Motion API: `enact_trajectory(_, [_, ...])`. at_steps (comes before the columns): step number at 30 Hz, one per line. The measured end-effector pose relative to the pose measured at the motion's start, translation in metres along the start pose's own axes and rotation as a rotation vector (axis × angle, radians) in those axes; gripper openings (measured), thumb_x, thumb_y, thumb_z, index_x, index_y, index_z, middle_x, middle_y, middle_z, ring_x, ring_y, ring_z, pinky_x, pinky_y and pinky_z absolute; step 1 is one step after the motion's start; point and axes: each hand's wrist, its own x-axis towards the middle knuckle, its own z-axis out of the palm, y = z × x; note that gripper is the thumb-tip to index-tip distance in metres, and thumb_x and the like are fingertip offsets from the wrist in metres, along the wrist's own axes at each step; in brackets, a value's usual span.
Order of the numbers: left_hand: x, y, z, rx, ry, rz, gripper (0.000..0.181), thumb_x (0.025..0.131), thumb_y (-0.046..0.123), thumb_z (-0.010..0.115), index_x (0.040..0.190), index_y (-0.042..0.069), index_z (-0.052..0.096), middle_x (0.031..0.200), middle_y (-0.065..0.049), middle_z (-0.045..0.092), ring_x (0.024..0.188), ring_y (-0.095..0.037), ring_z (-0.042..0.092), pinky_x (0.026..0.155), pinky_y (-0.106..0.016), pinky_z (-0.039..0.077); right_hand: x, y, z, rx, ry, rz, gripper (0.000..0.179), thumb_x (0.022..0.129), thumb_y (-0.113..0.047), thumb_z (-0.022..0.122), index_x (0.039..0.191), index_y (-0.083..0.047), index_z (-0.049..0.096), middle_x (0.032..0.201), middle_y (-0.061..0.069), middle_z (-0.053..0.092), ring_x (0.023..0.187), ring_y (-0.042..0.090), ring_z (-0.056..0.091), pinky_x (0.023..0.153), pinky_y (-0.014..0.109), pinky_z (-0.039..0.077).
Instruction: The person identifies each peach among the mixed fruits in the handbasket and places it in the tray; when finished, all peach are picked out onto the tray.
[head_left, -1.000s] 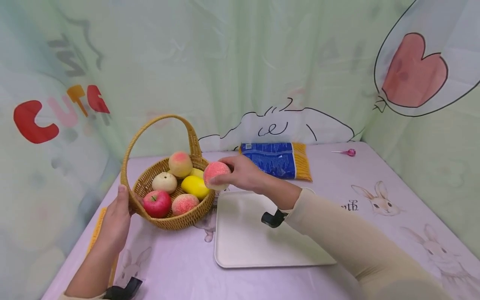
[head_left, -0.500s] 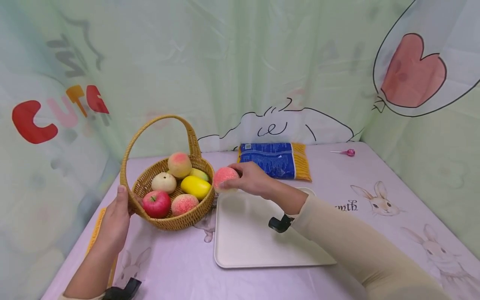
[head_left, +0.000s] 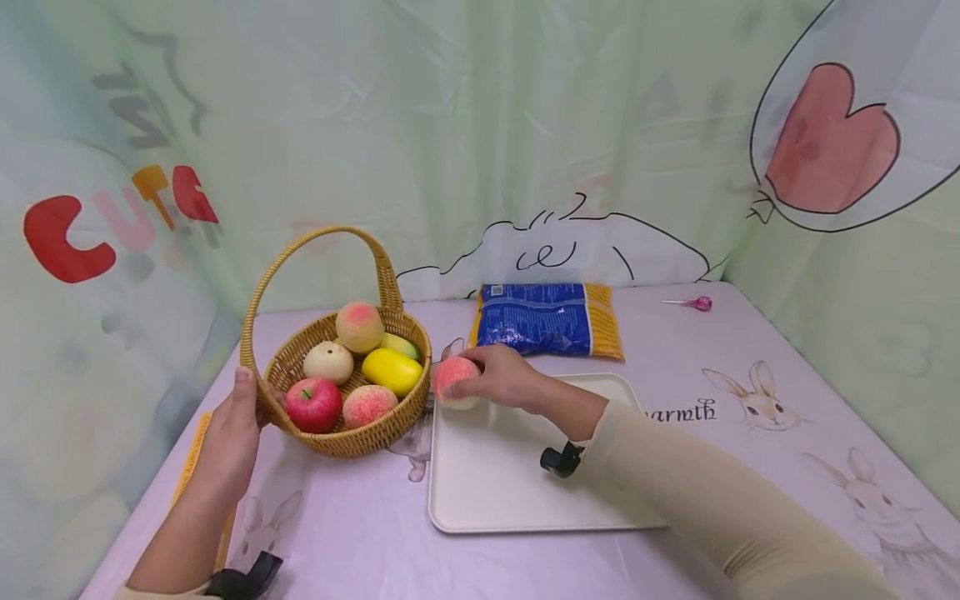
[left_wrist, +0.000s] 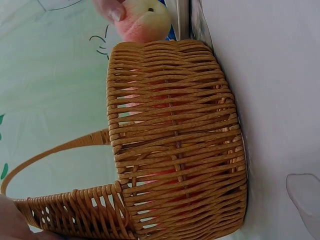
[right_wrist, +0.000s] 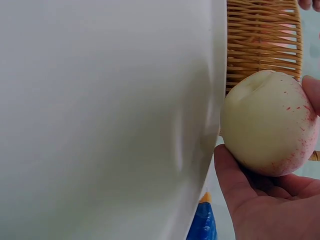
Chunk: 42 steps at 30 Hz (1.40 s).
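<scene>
My right hand grips a pink and cream peach between thumb and fingers, over the back left corner of the white tray. In the right wrist view the peach overlaps the tray's rim. The left hand holds the wicker basket on its left side, where the handle meets the rim; some of its fingers are hidden behind the weave. Inside the basket lie a red apple, another speckled peach, a yellow-pink peach, a round cream fruit and a yellow mango-like fruit.
A blue and yellow packet lies behind the tray. At the back right is a pink lollipop. A yellow strip runs along the left table side, partly behind the left forearm. Printed curtains stand around the table.
My right hand has carried the peach from above the basket's right rim, right and downward, to the tray's back left corner. The left hand and basket have stayed in place.
</scene>
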Motion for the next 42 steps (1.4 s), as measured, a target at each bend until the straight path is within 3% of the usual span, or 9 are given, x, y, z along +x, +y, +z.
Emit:
enact_trajectory(11, [-0.001,0.001,0.0,0.008,-0.013,-0.051,0.091,0.099,0.078,0.013,0.139,0.001,0.041,0.154,-0.022,0.036,0.152,-0.042,0.031,0.125,-0.062,0.024,0.003,0.007,0.009,-0.04,0.011,-0.006,0.057,0.081,-0.03,0.087,0.13,-0.007,0.071,0.103,0.002,0.073,0.093,0.017,0.062,0.077,0.026,0.056])
enact_trajectory(15, [-0.001,0.001,-0.001,0.01,-0.017,-0.057,0.094,0.099,0.078,0.013,0.146,0.001,0.038,0.159,-0.022,0.034,0.154,-0.043,0.029,0.125,-0.063,0.023,0.002,0.005,0.01,-0.067,0.005,-0.017,0.061,0.082,-0.03,0.086,0.136,-0.008,0.067,0.11,0.004,0.073,0.096,0.018,0.062,0.081,0.027,0.057])
enact_trajectory(23, [0.0,0.001,-0.001,0.007,-0.011,-0.049,0.09,0.099,0.078,0.013,0.137,0.002,0.042,0.154,-0.022,0.038,0.153,-0.042,0.031,0.125,-0.063,0.024,-0.001,-0.003,0.01,-0.099,0.011,-0.069,0.072,0.081,-0.028,0.087,0.143,-0.005,0.059,0.121,0.009,0.071,0.1,0.021,0.063,0.086,0.031,0.059])
enact_trajectory(31, [0.001,0.0,-0.001,-0.004,-0.012,-0.036,0.087,0.1,0.076,0.013,0.133,0.001,0.044,0.146,-0.022,0.04,0.149,-0.041,0.034,0.125,-0.062,0.024,-0.003,-0.007,0.005,-0.107,0.003,-0.086,0.079,0.085,-0.03,0.086,0.148,0.001,0.052,0.141,0.02,0.063,0.129,0.033,0.06,0.112,0.045,0.05])
enact_trajectory(42, [0.001,-0.001,-0.001,-0.021,-0.014,-0.014,0.087,0.103,0.073,0.014,0.137,-0.001,0.042,0.148,-0.023,0.039,0.15,-0.042,0.033,0.125,-0.063,0.022,-0.003,-0.008,0.003,-0.042,-0.028,-0.089,0.08,0.086,-0.033,0.084,0.15,0.0,0.05,0.142,0.022,0.061,0.131,0.036,0.059,0.114,0.046,0.048])
